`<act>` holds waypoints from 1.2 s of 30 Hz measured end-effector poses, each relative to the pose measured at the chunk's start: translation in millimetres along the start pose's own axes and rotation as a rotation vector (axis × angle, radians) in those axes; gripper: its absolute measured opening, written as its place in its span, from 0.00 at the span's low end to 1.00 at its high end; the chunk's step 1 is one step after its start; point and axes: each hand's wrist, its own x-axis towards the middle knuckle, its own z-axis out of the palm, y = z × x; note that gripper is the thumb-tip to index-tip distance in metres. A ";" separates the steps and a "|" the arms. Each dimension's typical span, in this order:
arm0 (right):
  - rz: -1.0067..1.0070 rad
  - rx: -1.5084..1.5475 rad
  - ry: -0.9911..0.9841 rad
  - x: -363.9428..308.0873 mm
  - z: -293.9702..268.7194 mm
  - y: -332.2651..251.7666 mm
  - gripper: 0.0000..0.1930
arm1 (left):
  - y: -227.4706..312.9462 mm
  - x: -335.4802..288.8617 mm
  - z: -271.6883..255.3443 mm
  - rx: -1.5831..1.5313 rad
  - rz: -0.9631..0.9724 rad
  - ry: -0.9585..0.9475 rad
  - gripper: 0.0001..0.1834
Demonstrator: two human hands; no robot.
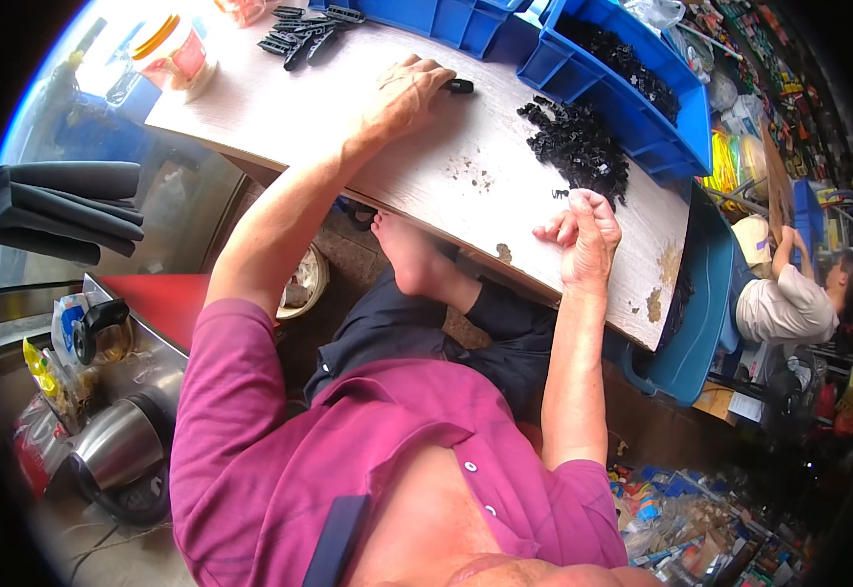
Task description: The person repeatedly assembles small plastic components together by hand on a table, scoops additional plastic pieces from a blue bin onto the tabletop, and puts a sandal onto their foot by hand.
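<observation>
My left hand (405, 98) rests on the pale table with its fingers curled round a black plastic piece (459, 86), one end of which sticks out past the fingertips. In front of me on the right, my right hand (588, 240) is closed in a pinch, thumb and forefinger together. A small black plastic clip (561, 194) shows at those fingertips; its finer shape is too small to tell. Just beyond that hand lies a loose heap of small black plastic parts (578, 147). Several longer black pieces (304, 34) are piled at the far left.
A blue bin (695, 137) of black parts stands behind the heap, beside another blue bin (426, 24). A lidded jar (172, 59) sits at the table's left end. A teal tub (705, 333) adjoins the right edge. Another person (788, 308) is off to the right.
</observation>
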 end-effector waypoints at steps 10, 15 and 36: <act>-0.021 0.023 0.006 0.6 -2.6 1.6 0.08 | 37.3 -15.8 -22.8 -0.285 -0.420 0.045 0.15; -0.024 0.081 0.015 -0.7 6.4 -2.4 0.08 | 71.8 -40.9 -8.4 -1.099 -0.574 0.140 0.14; -0.014 0.125 0.005 -2.4 1.4 3.0 0.06 | 181.6 -31.4 21.3 -1.762 -0.607 -0.090 0.14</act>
